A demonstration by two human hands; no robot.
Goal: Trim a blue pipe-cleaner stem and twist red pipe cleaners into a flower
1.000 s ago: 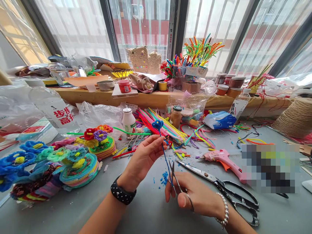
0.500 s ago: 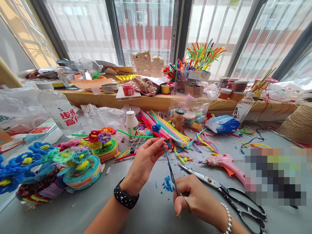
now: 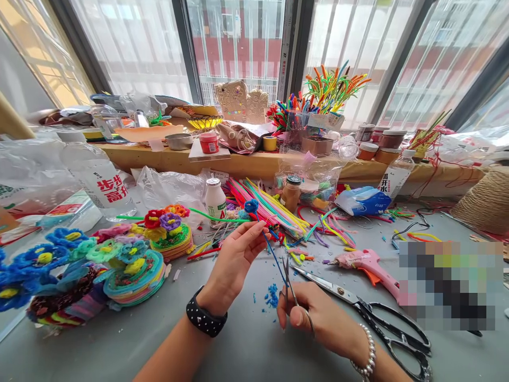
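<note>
My left hand pinches a blue pipe cleaner near its top, where a fuzzy blue curl stands above the fingertips. The stem slants down toward my right hand, which holds a small pair of scissors by the handles. The blades are parted and lie against the lower stem; whether the stem is between them I cannot tell. Blue fuzz clippings lie on the table just left of the scissors.
Large black-handled shears and a pink glue gun lie to the right. Pipe-cleaner flowers stand at the left. Behind my hands are a small white bottle, a brown jar and loose pipe cleaners.
The scissor blades have opened wider at the lower stem. The blue curl has shifted slightly left and down, and my right hand has moved a little left.
</note>
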